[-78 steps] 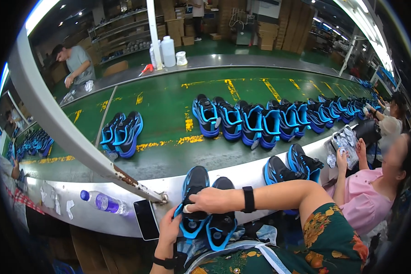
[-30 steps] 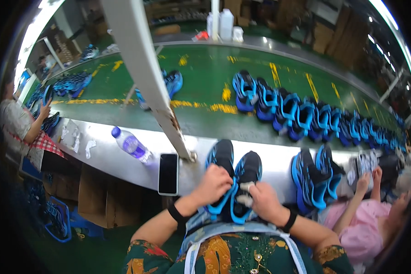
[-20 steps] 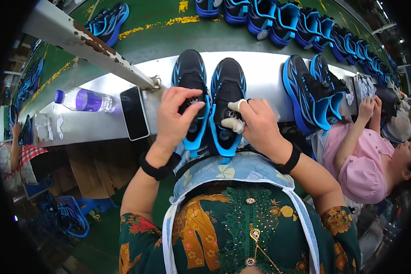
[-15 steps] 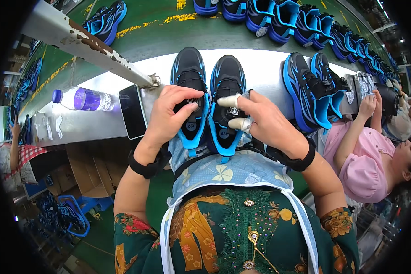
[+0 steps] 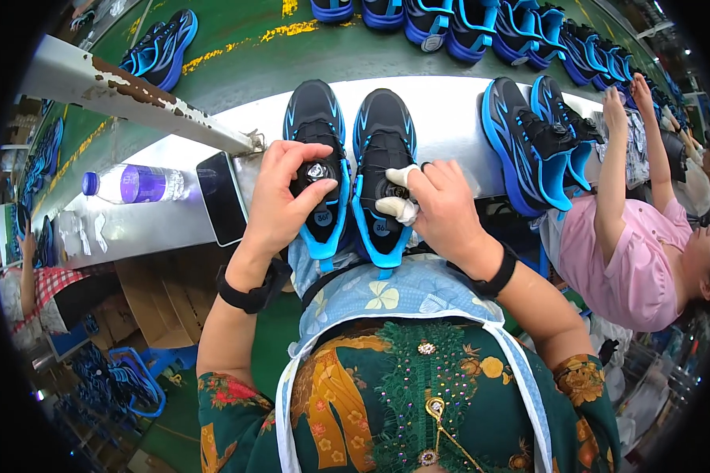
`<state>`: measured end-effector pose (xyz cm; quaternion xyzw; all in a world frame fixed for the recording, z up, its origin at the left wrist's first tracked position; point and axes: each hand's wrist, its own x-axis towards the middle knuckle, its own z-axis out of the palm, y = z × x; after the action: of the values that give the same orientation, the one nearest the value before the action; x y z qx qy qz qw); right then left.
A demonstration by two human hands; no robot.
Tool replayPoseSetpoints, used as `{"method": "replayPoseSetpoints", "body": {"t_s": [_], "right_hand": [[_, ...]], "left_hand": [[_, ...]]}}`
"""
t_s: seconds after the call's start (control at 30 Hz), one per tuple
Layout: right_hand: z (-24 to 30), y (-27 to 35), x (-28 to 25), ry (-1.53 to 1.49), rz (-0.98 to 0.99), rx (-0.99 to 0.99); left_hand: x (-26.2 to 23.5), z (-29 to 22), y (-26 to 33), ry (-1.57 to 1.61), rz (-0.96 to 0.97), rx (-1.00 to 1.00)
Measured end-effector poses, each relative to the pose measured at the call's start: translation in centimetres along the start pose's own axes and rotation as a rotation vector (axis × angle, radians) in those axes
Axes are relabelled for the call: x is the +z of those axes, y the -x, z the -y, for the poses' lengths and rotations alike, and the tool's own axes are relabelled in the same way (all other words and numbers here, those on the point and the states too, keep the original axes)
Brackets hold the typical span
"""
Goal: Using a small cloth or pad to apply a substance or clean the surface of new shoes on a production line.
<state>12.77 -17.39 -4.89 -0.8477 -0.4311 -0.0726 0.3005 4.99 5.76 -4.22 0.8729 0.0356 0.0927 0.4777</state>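
Observation:
Two black and blue sneakers stand side by side on the metal bench before me, toes pointing away: a left sneaker [image 5: 311, 109] and a right sneaker [image 5: 383, 117]. The thumb and forefinger of my left hand [image 5: 279, 189] curl around the round lacing dial [image 5: 316, 171] on the left sneaker's tongue. My right hand [image 5: 448, 206] pinches the matching dial [image 5: 389, 189] on the right sneaker and partly covers it. Pale finger cots sleeve my right thumb and forefinger. Both heels face me, near my blue apron.
Another pair of sneakers [image 5: 519, 142] stands to the right. A bottle with a purple label [image 5: 138, 184] and a black-screened phone [image 5: 222, 197] lie left, by a chipped metal post [image 5: 146, 98]. More shoes line the green conveyor [image 5: 244, 75]. A co-worker in pink [image 5: 623, 268] sits at right.
My left fingers have come round the left dial, and my right fingers have closed in on the right one. The co-worker's hands have risen. The view has shifted slightly.

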Motion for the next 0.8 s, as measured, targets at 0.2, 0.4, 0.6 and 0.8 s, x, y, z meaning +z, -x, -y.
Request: {"method": "replayPoseSetpoints", "body": {"t_s": [0.2, 0.4, 0.6, 0.8], "right_hand": [[-1.7, -1.6, -1.3, -0.192, 0.16, -0.04], [-0.5, 0.2, 0.2, 0.011, 0.006, 0.018], [-0.9, -1.5, -1.7, -0.195, 0.196, -0.008], [-1.0, -0.2, 0.2, 0.032, -0.065, -0.024]], "left_hand": [[-1.1, 0.8, 0.0, 0.262, 0.181, -0.178], [-1.0, 0.8, 0.1, 0.173, 0.131, -0.107], [-0.3, 0.8, 0.1, 0.107, 0.088, -0.066], [-0.9, 0.9, -0.3, 0.267, 0.138, -0.115]]}}
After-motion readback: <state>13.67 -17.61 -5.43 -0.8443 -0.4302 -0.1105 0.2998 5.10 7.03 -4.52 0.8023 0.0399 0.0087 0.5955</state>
